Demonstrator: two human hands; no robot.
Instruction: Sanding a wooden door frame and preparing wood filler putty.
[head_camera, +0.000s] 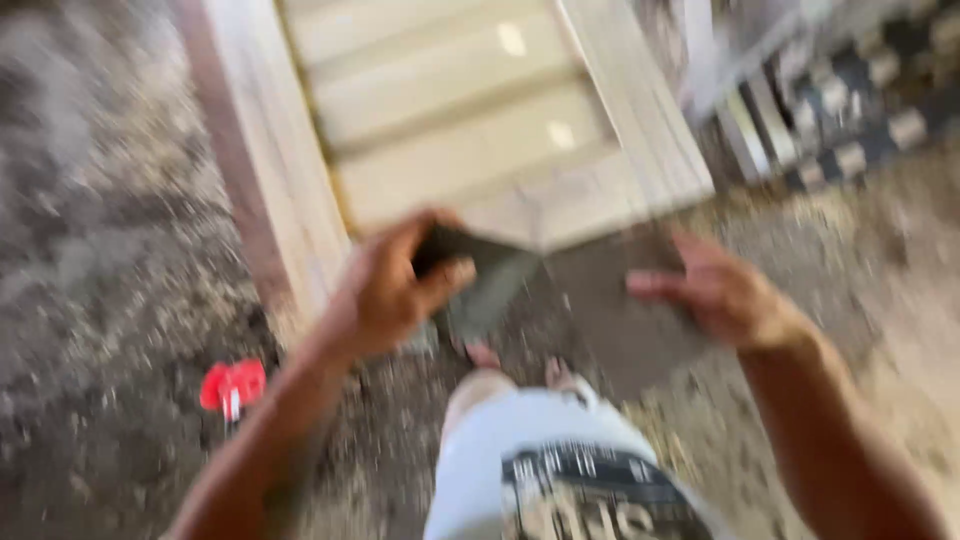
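1. Although the whole view is smeared by motion, the biggest thing in it is a pale tiled step or platform (470, 120) at the far middle, with a light edging strip running down each side.
2. Rough grey gravelly floor (110, 270) spreads to the left and right of it and under the person's feet.
3. A dark grey flat slab (610, 300), probably a tile, hangs in the middle of the scene between the two hands, over the near edge of the step. It looks stiff, fairly heavy for its thickness and likely brittle at the corners, so opposite edges seem the soundest places to hold it.
4. The right hand (725, 295) rests on the slab's right edge, fingers stretched out flat and pointing left; whether it truly clasps the edge is blurred.
5. The left hand (395, 290) is curled closed around a dark, wedge-shaped piece (480, 275) at the slab's left side; I cannot tell whether this is a tool or part of the slab.
6. A small red object (232, 385) lies on the floor, near left.
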